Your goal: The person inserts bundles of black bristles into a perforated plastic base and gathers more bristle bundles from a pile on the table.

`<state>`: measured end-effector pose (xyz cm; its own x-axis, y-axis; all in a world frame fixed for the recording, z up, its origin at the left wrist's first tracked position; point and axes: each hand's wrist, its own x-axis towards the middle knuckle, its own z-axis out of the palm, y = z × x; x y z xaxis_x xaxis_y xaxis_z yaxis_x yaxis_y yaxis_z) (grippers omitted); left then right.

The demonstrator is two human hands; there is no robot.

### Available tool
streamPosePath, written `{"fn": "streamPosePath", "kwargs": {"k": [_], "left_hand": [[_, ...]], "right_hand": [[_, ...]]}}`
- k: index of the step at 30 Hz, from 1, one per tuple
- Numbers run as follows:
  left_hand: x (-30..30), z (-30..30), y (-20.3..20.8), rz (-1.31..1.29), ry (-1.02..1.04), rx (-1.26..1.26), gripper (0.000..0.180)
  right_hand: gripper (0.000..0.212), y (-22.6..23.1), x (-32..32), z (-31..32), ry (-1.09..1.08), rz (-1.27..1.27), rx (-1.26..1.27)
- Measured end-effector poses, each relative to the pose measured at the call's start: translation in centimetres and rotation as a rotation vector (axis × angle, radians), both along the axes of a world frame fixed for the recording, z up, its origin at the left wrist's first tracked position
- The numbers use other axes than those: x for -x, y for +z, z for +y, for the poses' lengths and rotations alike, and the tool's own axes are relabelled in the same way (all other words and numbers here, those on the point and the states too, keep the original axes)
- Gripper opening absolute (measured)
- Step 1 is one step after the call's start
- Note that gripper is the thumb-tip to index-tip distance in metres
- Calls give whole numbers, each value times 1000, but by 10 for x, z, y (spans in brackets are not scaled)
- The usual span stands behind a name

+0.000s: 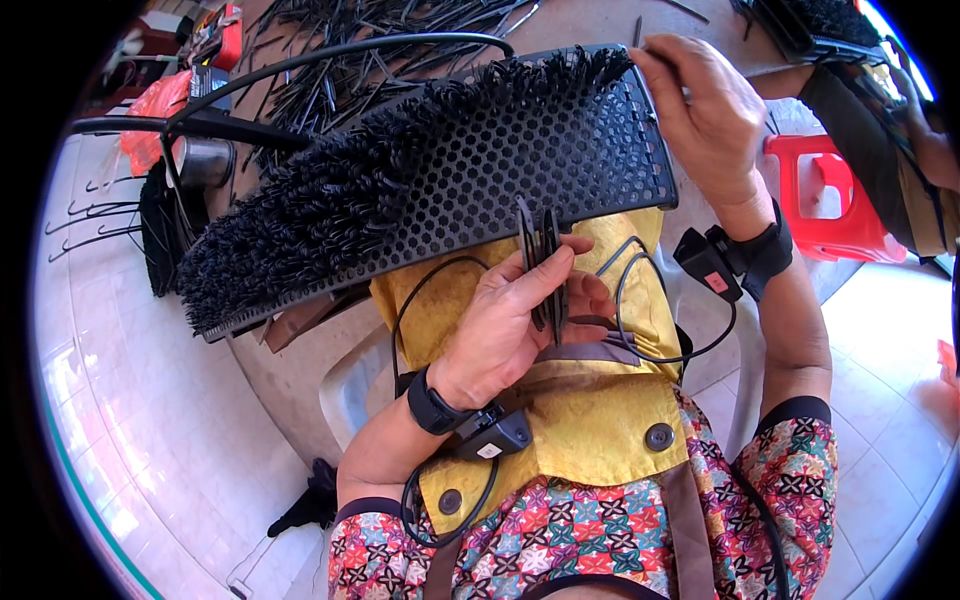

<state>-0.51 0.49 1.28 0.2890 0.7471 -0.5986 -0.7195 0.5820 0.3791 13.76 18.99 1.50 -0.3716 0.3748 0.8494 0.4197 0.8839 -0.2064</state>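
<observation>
A black perforated plastic panel (pixel 520 160) lies across my lap and the table edge, its left half covered with dense black bristle tufts (pixel 330 190). My left hand (pixel 510 320) grips a small bundle of flat black plastic strips (pixel 545 265) just below the panel's near edge. At the panel's far right corner my right hand (pixel 705 110) pinches a thin black strip (pixel 640 40) and rests against the panel's edge. Both wrists wear black bands with small devices and cables.
Loose black strips (pixel 380 50) are piled on the table behind the panel. A metal cup (pixel 205 160) and orange bag (pixel 155 110) stand at left. A red plastic stool (pixel 830 190) and another person's arm (pixel 880 120) are at right. White tiled floor surrounds me.
</observation>
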Motion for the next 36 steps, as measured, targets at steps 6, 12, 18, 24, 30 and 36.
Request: {"fn": "streamPosePath", "kwargs": {"k": [6,12,18,24,30,36], "left_hand": [[3,-1,-6,-105,2,-29,33],[2,-4,-7,-82,14,-77,34],[-2,0,-3,-36,-23,-159,34],[-4,1,1,55,-72,-181,34],[0,-4,-5,67,-131,-118,32],[-2,-3,-6,69,-93,-126,32]], "right_hand": [[15,0,3,2,-82,-429,95],[20,4,4,-29,150,-139,377],[28,17,-1,-63,451,-64,1391],[19,11,-2,-65,469,204,1401],[12,17,-17,-48,243,506,1132],[17,12,-34,-14,-76,333,391]]}}
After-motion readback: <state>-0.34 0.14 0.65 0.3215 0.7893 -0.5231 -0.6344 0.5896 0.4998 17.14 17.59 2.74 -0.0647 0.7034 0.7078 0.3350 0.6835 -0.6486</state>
